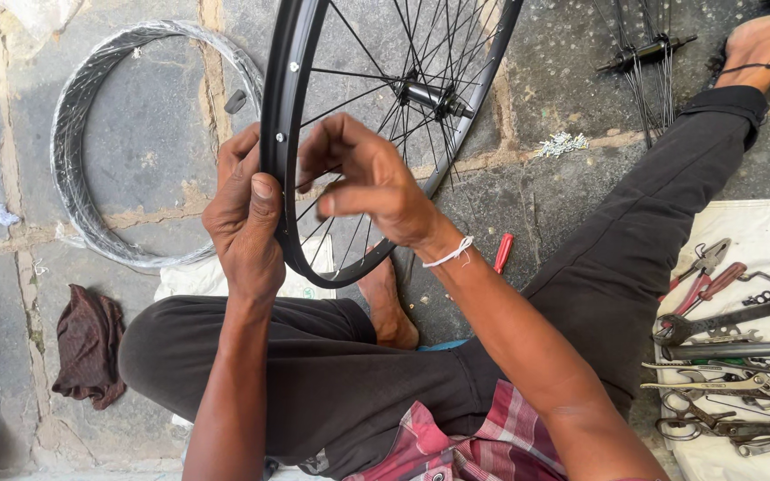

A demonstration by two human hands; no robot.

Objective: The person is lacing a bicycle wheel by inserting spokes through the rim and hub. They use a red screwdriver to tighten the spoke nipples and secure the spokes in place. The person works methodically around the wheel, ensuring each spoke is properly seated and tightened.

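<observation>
A black bicycle wheel rim [289,80] with thin spokes and a black hub [428,94] stands upright in front of me, over my crossed legs. My left hand [244,214] grips the rim's left side, thumb pressed on its outer face near a small hole. My right hand [369,183] reaches inside the rim among the spokes, fingers pinched around a spoke close to the rim; what sits at the fingertips is too small to tell.
A plastic-wrapped rim [77,134] lies on the stone floor to the left, with a brown rag [89,343] below it. A white cloth [759,232] at right carries pliers, a large wrench and several other tools. A red-handled tool [503,252], small metal nipples [561,143] and another spoked hub [643,53] lie farther off.
</observation>
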